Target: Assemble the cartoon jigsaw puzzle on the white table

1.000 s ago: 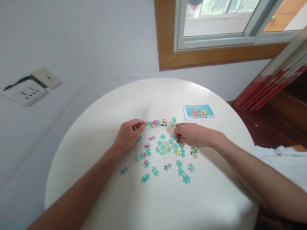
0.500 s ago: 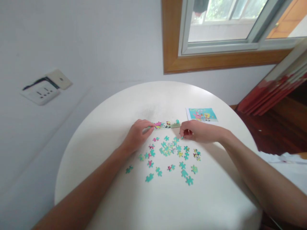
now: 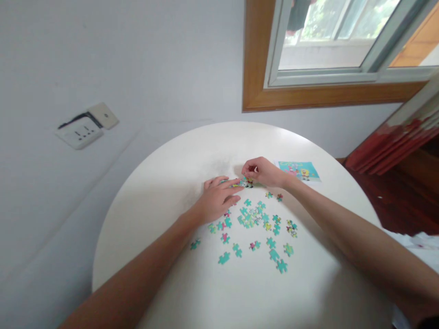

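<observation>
A joined strip of jigsaw puzzle lies on the white round table, mostly covered by my hands. My left hand rests flat with fingers spread over its left part. Just beyond the strip, my right hand is closed in a pinch, fingertips down at its upper edge on a puzzle piece that is largely hidden by the fingers. Nearer to me lie many loose puzzle pieces, mostly teal, some pink or yellow. A small cluster of yellow and dark pieces sits to their right.
A picture card with cartoon figures lies behind my right forearm. The round table stands against a wall with a socket and a wood-framed window. A red and white curtain hangs at the right.
My right hand has moved up and left from beside the loose pieces to the strip's upper edge. My left hand has gone from pinching the strip's left end to lying spread over it. The view has shifted slightly.
</observation>
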`<state>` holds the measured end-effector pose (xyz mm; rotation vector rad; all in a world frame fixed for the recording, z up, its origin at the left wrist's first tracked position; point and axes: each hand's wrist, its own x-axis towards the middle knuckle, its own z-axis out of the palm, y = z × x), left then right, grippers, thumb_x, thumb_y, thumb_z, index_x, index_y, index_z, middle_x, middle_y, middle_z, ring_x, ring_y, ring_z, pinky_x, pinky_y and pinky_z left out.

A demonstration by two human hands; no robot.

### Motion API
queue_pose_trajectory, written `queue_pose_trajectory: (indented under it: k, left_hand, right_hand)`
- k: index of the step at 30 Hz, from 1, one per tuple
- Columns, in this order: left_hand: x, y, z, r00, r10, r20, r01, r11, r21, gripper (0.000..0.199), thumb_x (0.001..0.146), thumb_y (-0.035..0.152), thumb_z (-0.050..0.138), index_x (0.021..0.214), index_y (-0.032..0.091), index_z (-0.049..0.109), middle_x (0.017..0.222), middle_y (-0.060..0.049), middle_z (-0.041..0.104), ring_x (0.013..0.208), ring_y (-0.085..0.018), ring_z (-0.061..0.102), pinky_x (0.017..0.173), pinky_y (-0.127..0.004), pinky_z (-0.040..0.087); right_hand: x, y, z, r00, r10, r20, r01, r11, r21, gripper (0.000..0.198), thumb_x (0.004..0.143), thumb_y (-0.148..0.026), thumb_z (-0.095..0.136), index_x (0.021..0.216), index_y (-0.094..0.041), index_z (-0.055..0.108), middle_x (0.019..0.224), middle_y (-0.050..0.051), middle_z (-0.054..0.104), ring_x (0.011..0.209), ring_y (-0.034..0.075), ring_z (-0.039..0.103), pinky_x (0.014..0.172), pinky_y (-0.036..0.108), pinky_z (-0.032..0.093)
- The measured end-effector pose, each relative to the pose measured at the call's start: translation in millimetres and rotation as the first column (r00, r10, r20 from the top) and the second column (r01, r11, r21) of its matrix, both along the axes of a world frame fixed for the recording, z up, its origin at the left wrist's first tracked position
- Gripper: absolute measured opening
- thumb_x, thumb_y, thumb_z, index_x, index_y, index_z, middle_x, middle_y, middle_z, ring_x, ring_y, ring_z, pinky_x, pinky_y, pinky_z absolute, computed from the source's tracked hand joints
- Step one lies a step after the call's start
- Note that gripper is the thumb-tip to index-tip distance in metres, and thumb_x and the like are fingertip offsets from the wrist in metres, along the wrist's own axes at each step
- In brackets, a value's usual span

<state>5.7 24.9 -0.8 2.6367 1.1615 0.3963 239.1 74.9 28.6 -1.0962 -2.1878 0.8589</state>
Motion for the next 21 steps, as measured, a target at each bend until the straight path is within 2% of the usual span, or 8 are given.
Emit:
queue_pose_trajectory:
  k: [7,11,17,21]
  left_hand:
    - [1,0,0.0,1.0,0.006,0.005,-0.006,1.0,-0.015,0.036,0.1,0.042,0.046,0.133,0.039,0.06,0.149,0.003,0.051,0.133,-0.03,0.039,0.108,-0.052,0.025]
    - [2,0,0.6,1.0,0.017,0.003,-0.017,1.0,-0.019,0.036,0.099,0.041,0.049,0.132,0.038,0.061,0.149,0.004,0.051,0.133,-0.031,0.038,0.108,-0.052,0.025]
    - [2,-1,1.8,1.0,0.018,-0.008,-0.018,1.0,-0.015,0.036,0.099,0.04,0.049,0.133,0.038,0.06,0.15,0.004,0.05,0.134,-0.03,0.038,0.107,-0.051,0.026]
    - [3,-1,1.4,0.999,0.026,-0.02,-0.026,0.999,-0.02,0.036,0.099,0.04,0.048,0.133,0.038,0.06,0.15,0.003,0.05,0.134,-0.03,0.037,0.108,-0.051,0.026]
  right_hand:
    - [4,4,-18,1.0,-0.005,-0.012,0.004,0.995,-0.1,0.015,0.082,-0.021,0.058,0.078,-0.014,0.07,0.067,0.003,0.065,0.063,0.012,0.053,0.063,0.029,0.041]
    - [5,7,-26,0.999,-0.001,-0.05,-0.005,0.994,-0.111,0.015,0.082,-0.024,0.06,0.08,-0.014,0.071,0.068,0.003,0.066,0.062,0.012,0.053,0.063,0.029,0.043]
    - [3,8,-30,0.999,-0.007,-0.036,0.004,0.996,-0.086,0.016,0.084,-0.024,0.06,0.081,-0.013,0.072,0.069,0.003,0.066,0.062,0.012,0.053,0.064,0.029,0.043]
    - [2,7,-30,1.0,-0.02,0.01,0.02,1.0,-0.002,0.013,0.082,-0.021,0.061,0.082,-0.014,0.073,0.076,0.004,0.067,0.066,0.013,0.054,0.066,0.028,0.043]
